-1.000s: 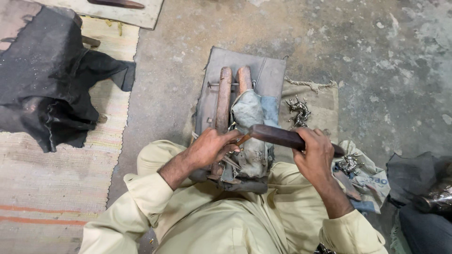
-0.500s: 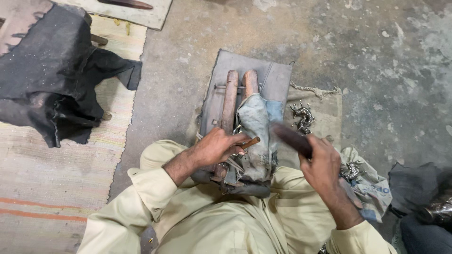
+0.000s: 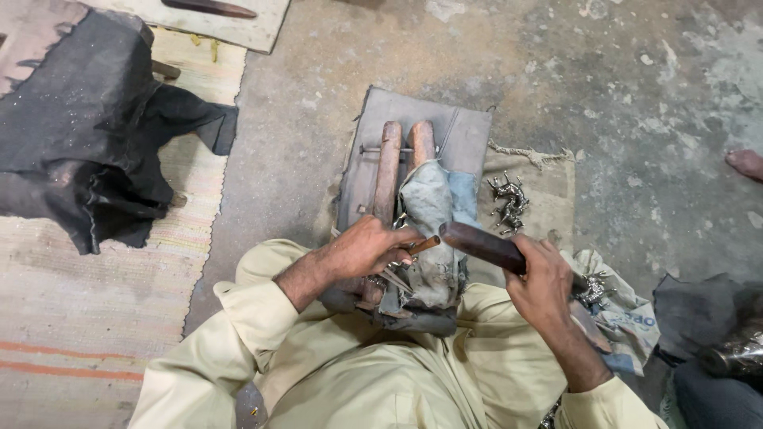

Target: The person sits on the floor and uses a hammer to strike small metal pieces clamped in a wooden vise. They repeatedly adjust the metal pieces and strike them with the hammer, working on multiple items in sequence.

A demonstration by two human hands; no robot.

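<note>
Looking down through the head camera, I record my left hand [image 3: 367,248] closed around a thin rod-like punch [image 3: 421,245], its brown tip projecting to the right of my fingers and resting against the cloth-wrapped workpiece [image 3: 429,230]. My right hand [image 3: 544,278] is clenched on a dark wooden mallet [image 3: 481,245]; its rounded head sits just right of the punch tip, close to it, though I cannot tell whether the two touch. The workpiece lies directly beneath and between both grips, bound to two upright wooden bars [image 3: 389,171] of a clamp that extends forward, away from my hands, over a grey board [image 3: 469,135]. Just beyond my right hand, on a piece of burlap sacking [image 3: 552,199], lies a small heap of bright metal pieces [image 3: 509,202]. More metal pieces [image 3: 596,290] rest on a crumpled cloth immediately right of my right wrist. Well off to the left of my left hand, a black leather hide [image 3: 87,135] lies across a striped woven mat [image 3: 71,318]. A bare foot [image 3: 745,163] of another person shows at the far right edge, on the concrete floor [image 3: 620,87].
</note>
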